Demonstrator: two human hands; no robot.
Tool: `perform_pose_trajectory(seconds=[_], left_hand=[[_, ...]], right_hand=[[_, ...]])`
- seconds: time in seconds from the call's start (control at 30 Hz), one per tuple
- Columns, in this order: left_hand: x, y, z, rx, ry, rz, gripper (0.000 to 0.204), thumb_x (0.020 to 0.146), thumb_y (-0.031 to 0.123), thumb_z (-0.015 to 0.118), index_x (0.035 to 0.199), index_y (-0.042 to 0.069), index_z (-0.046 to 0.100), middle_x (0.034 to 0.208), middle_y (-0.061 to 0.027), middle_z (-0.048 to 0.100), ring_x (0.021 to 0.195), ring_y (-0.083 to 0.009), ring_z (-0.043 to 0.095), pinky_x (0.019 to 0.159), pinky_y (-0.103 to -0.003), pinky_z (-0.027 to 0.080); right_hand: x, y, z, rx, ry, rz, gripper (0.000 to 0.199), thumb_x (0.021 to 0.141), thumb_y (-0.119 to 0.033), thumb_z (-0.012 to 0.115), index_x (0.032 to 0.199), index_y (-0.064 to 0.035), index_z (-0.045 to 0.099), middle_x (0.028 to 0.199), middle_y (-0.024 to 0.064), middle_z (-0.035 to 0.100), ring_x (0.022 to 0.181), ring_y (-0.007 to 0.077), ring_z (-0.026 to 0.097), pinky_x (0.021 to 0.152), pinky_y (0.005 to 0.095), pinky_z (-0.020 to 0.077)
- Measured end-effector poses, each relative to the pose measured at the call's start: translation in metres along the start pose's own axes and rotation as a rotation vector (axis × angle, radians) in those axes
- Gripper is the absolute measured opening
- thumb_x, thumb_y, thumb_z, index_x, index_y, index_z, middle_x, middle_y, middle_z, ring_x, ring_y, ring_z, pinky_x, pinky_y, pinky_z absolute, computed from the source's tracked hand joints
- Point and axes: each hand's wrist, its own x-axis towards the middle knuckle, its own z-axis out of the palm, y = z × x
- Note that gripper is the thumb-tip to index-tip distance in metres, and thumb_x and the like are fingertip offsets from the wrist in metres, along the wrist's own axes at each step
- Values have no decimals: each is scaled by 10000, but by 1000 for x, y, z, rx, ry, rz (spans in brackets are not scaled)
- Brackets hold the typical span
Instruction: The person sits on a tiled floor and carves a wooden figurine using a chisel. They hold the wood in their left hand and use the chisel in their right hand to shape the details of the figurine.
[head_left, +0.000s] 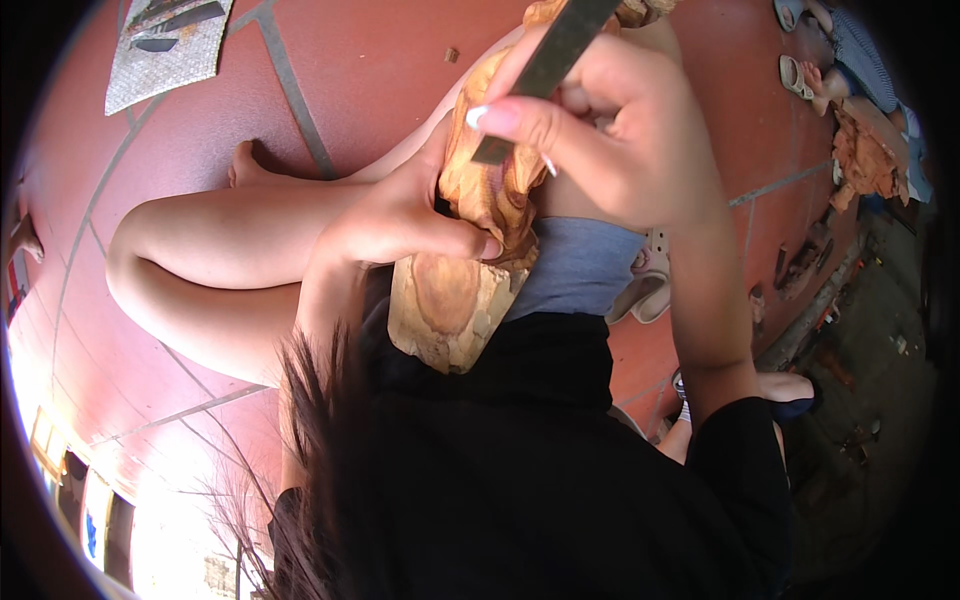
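A carved wooden figure (485, 195) lies tilted across my lap, its uncarved block base (445, 305) toward my body. My left hand (400, 215) is closed around the figure's lower part, thumb pressed just above the base. Over the carving, my right hand (625, 125) pinches a flat, dark metal strip (550, 75) with a squared end. That end is at the carved surface; whether it touches I cannot tell. My right hand and the strip hide part of the figure's far end.
Dark blades lie on a pale woven mat (168, 60) at the far left. My bare legs (220, 235) fold over red floor tiles (370, 70). A reddish-brown carved piece (868, 150) and another person's sandalled foot (800, 80) are at the right. A pale clog (650, 295) sits beside my right arm.
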Motion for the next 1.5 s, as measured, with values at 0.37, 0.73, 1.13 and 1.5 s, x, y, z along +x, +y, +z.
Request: perform_pose_trajectory(seconds=[0.37, 0.73, 1.13, 1.5], left_hand=[[0, 2, 3, 147, 48, 10, 996, 700, -66, 694, 1508, 36, 119, 1210, -83, 489, 1078, -135, 523, 859, -292, 487], [3, 5, 6, 188, 46, 49, 948, 709, 8, 739, 1463, -22, 164, 1195, -97, 500, 1090, -142, 516, 890, -300, 481], [6, -8, -3, 95, -9, 45, 929, 732, -28, 728, 1473, 7, 169, 1198, -92, 507, 1069, -146, 541, 872, -302, 498], [2, -5, -2, 104, 19, -42, 1010, 692, -19, 757, 1499, 34, 152, 1252, -88, 485, 1148, -163, 498, 968, -319, 446]], right_hand=[[5, -7, 0, 53, -8, 125, 64, 895, -31, 664, 919, 26, 649, 764, 47, 663, 645, 53, 601, 569, 182, 443], [1, 0, -4, -129, -179, 2, 68, 904, -31, 658, 941, 24, 644, 724, 10, 632, 601, 36, 554, 517, 179, 385], [3, 3, -1, 176, 186, 29, 80, 882, -51, 694, 906, 19, 665, 681, -2, 614, 557, 8, 501, 490, 178, 339], [-15, 11, 1, -52, 70, -6, 84, 899, -51, 672, 923, 29, 670, 702, 20, 634, 569, 15, 515, 495, 172, 349]])
